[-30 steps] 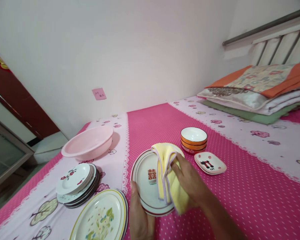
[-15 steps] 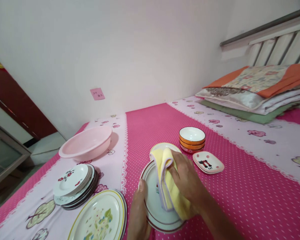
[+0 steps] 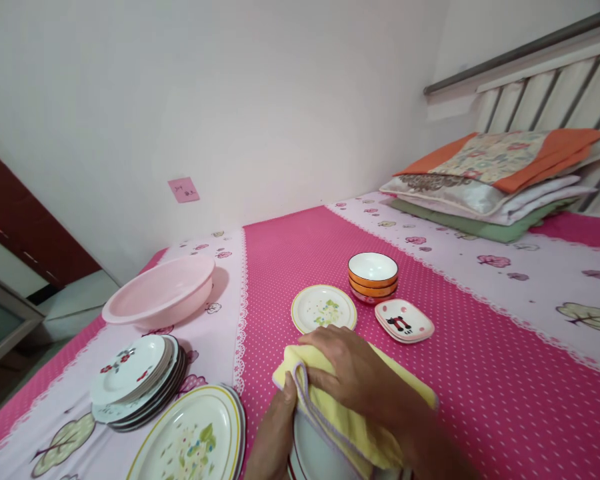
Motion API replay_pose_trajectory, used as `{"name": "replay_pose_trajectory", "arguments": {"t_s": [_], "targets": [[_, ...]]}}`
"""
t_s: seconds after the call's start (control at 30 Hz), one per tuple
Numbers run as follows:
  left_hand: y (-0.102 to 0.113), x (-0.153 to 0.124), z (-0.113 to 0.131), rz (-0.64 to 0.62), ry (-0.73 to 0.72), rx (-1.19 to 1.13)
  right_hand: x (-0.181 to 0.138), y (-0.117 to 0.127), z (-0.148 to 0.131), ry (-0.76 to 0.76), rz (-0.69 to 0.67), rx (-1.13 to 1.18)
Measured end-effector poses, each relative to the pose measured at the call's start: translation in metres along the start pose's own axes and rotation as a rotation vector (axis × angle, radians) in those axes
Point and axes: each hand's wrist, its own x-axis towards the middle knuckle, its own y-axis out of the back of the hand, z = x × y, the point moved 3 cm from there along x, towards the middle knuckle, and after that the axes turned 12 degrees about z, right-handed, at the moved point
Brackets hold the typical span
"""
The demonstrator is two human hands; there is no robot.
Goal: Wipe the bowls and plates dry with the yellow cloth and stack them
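Observation:
My right hand (image 3: 353, 377) lies on a yellow cloth (image 3: 345, 417), fingers curled over it and pressing it onto a white plate with a red rim (image 3: 313, 460) at the bottom edge. My left hand (image 3: 275, 433) grips that plate's left rim, thumb up against the cloth. Most of the plate is hidden under the cloth. Just beyond my hands sits a small yellow-rimmed plate (image 3: 323, 308).
Stacked orange bowls (image 3: 373, 275) and a small square cat dish (image 3: 404, 321) stand to the right. A plate stack (image 3: 135, 377), a large flowered plate (image 3: 190, 440) and a pink basin (image 3: 160, 297) lie on the left. Folded bedding (image 3: 490, 180) rests by the headboard.
The plate and both hands have dropped towards the bottom edge. The cloth now spreads flat over the plate and the small yellow-rimmed plate behind is uncovered. The view has shifted right.

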Motion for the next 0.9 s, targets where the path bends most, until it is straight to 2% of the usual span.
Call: {"name": "replay_pose_trajectory", "arguments": {"t_s": [0.13, 0.4, 0.57, 0.73, 0.9], "targets": [[0.002, 0.002, -0.005, -0.035, 0.07, 0.125, 0.0, 0.007, 0.022, -0.151, 0.017, 0.174], [0.001, 0.005, 0.003, -0.071, 0.132, 0.076, 0.001, 0.011, 0.051, -0.236, 0.07, 0.36], [0.006, 0.012, 0.005, 0.1, 0.041, -0.032, 0.003, 0.007, 0.059, -0.331, 0.116, 0.448], [0.009, 0.016, 0.008, 0.245, -0.064, -0.181, 0.006, -0.008, 0.064, -0.479, 0.205, 0.497], [0.004, 0.013, 0.016, 0.339, -0.153, -0.303, 0.008, -0.033, 0.055, -0.607, 0.311, 0.761]]}}
